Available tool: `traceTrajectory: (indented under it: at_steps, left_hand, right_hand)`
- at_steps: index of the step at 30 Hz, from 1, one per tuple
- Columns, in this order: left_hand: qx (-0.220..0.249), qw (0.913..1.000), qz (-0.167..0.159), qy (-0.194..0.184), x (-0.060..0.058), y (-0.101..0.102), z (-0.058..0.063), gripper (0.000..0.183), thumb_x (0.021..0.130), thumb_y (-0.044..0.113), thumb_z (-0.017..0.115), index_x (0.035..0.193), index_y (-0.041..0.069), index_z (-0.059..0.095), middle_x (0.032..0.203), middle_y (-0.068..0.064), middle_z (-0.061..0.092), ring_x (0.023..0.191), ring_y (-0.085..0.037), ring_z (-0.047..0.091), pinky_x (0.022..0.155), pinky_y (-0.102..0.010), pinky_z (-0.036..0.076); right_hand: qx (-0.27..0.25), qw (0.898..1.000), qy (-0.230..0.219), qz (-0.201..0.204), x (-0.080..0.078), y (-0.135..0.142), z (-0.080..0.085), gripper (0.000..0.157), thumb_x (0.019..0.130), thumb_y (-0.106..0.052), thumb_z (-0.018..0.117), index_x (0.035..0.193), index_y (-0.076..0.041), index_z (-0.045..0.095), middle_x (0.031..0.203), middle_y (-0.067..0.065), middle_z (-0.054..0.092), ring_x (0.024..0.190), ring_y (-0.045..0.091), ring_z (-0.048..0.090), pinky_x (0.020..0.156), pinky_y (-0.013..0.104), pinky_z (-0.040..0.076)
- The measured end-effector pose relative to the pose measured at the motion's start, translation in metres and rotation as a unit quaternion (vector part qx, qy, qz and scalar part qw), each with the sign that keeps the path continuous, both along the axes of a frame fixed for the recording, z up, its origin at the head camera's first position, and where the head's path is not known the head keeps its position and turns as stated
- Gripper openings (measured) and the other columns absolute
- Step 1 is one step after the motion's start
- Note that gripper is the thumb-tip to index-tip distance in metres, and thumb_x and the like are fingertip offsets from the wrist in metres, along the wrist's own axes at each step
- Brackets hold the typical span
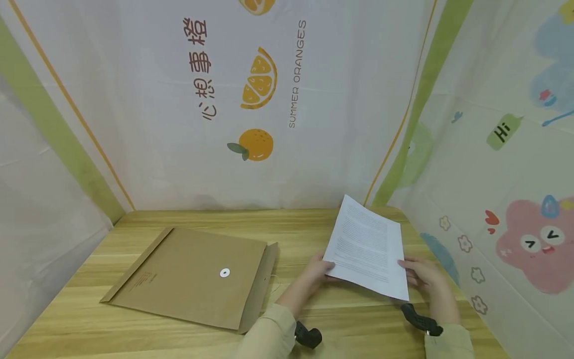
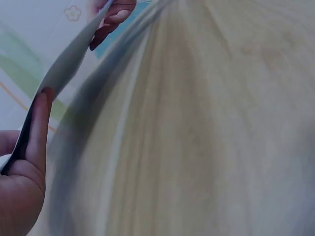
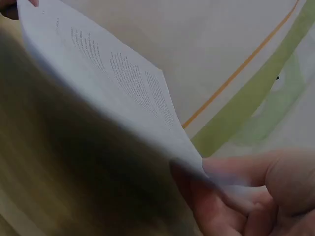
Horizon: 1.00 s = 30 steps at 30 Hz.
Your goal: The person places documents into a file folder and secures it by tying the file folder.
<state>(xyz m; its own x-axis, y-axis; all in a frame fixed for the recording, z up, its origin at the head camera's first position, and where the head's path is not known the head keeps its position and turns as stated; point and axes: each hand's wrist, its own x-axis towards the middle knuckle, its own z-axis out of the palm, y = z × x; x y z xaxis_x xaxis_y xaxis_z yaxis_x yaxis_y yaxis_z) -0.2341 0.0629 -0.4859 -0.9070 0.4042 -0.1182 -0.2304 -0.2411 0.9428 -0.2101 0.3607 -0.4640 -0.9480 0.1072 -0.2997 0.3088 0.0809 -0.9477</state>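
Both hands hold printed sheets of white paper (image 1: 365, 244) above the right part of the table, tilted with the far edge up. My left hand (image 1: 317, 270) pinches the left edge near its lower corner, thumb on top and fingers beneath. On the opposite edge, my right hand (image 1: 421, 273) grips the paper the same way, its thumb (image 3: 236, 167) on the printed face. How many sheets there are I cannot tell. A brown string-tie document envelope (image 1: 193, 274) lies on the table to the left, its flap (image 1: 260, 289) folded out toward the hands.
The wooden table (image 1: 287, 224) carries the envelope on its left half. A white button (image 1: 224, 272) and a thin string (image 1: 275, 283) belong to the envelope. Printed curtains (image 1: 336, 99) hang behind the table and along its right side. A black strap device (image 1: 308, 335) sits at each wrist.
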Motion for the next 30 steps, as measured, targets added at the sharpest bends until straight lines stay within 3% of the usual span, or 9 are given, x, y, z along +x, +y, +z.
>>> traceTrajectory:
  at_steps: [5,8,13,18,21,23,28,30]
  left_hand:
    - [-0.012,0.9998,-0.012,0.007,-0.005,-0.014,0.010,0.041,0.086,-0.010,0.044,0.127,-0.011,0.050,0.100,-0.019,0.067,0.089,-0.030,0.067,0.076,-0.042,0.056]
    - [-0.029,0.9990,-0.023,0.027,-0.009,-0.027,0.017,0.042,0.086,-0.010,0.045,0.127,-0.012,0.050,0.101,-0.019,0.067,0.087,-0.029,0.068,0.075,-0.042,0.056]
    - [-0.053,0.9954,-0.058,0.055,-0.016,-0.055,0.033,0.046,0.086,-0.008,0.045,0.131,-0.012,0.046,0.099,-0.016,0.067,0.083,-0.023,0.067,0.076,-0.042,0.056]
    - [-0.067,0.9927,-0.084,0.054,-0.022,-0.081,0.045,0.047,0.085,-0.005,0.047,0.132,-0.011,0.047,0.093,-0.011,0.068,0.078,-0.019,0.067,0.074,-0.039,0.056]
    - [-0.051,0.9940,-0.085,0.046,-0.025,-0.093,0.049,0.047,0.085,-0.001,0.049,0.130,-0.012,0.048,0.090,-0.008,0.069,0.076,-0.017,0.067,0.073,-0.036,0.056]
    - [-0.025,0.9953,-0.081,0.045,-0.026,-0.100,0.052,0.044,0.087,0.002,0.048,0.129,-0.012,0.049,0.090,-0.006,0.069,0.077,-0.016,0.068,0.073,-0.035,0.056]
    - [0.061,0.9947,-0.068,0.047,-0.027,-0.112,0.056,0.031,0.097,0.010,0.040,0.121,-0.006,0.051,0.090,-0.003,0.070,0.081,-0.017,0.069,0.081,-0.040,0.054]
    - [0.077,0.9936,-0.066,0.051,-0.027,-0.114,0.056,0.029,0.099,0.012,0.039,0.121,-0.004,0.051,0.090,-0.005,0.070,0.081,-0.019,0.069,0.086,-0.047,0.051]
  right_hand:
    - [-0.031,0.999,0.027,0.029,-0.002,-0.004,0.004,0.055,0.096,-0.006,0.056,0.136,0.020,0.027,0.084,0.000,0.069,0.074,0.012,0.067,0.059,0.018,0.052]
    - [-0.052,0.996,0.048,0.055,-0.003,-0.007,0.006,0.053,0.097,-0.006,0.053,0.135,0.020,0.026,0.089,-0.001,0.069,0.080,0.013,0.068,0.069,0.023,0.055]
    - [-0.066,0.992,0.073,0.075,-0.004,-0.012,0.011,0.052,0.099,-0.007,0.051,0.134,0.020,0.024,0.091,-0.002,0.068,0.084,0.011,0.067,0.074,0.023,0.054]
    - [-0.106,0.988,0.090,0.064,-0.004,-0.016,0.016,0.025,0.099,-0.006,0.051,0.121,0.003,0.049,0.090,-0.001,0.068,0.083,0.012,0.068,0.074,0.023,0.054]
    - [-0.140,0.984,0.097,0.059,-0.004,-0.020,0.021,0.013,0.099,-0.005,0.048,0.111,-0.008,0.054,0.091,-0.001,0.068,0.084,0.011,0.067,0.074,0.024,0.054]
    - [-0.148,0.982,0.107,0.057,-0.003,-0.026,0.025,0.014,0.100,-0.003,0.047,0.112,-0.008,0.052,0.091,-0.002,0.068,0.084,0.011,0.067,0.075,0.023,0.053]
    - [-0.143,0.978,0.145,0.033,0.001,-0.047,0.039,0.038,0.100,-0.001,0.045,0.134,0.008,0.032,0.092,-0.004,0.066,0.083,0.009,0.066,0.076,0.022,0.053]
    - [-0.155,0.976,0.151,0.015,0.003,-0.058,0.044,0.041,0.100,0.000,0.043,0.137,0.008,0.028,0.092,-0.003,0.066,0.082,0.009,0.066,0.078,0.023,0.053]
